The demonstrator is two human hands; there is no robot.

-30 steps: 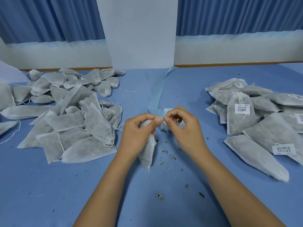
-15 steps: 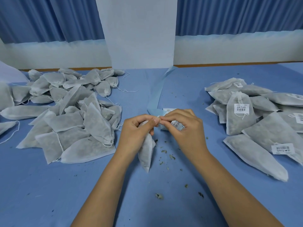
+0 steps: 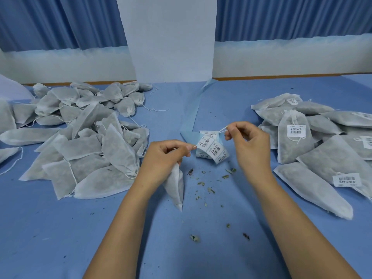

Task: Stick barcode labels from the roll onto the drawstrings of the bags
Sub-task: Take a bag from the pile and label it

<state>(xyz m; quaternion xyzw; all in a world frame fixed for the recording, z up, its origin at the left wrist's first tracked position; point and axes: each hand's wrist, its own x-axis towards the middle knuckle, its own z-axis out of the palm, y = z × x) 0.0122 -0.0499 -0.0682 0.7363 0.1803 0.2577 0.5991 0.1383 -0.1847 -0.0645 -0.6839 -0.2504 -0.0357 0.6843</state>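
Head cam: my left hand [image 3: 165, 158] grips a bag [image 3: 175, 188] by the neck, and the bag hangs below it. My right hand [image 3: 249, 146] pinches the drawstring [image 3: 222, 130] end, with the string pulled taut between my hands, which are apart. The label strip [image 3: 213, 149] lies on the table [image 3: 60, 228] just behind the string. Unlabelled pile [image 3: 90, 141] on my left, labelled pile [image 3: 322, 137] on my right

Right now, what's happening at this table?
A person is labelling bags. The left hand grips a bag and pinches its drawstring; the right hand pinches the other end, holding it taut over the label strip. Unlabelled pile on the left, labelled pile on the right. Can't tell whether a label is on this string yet.
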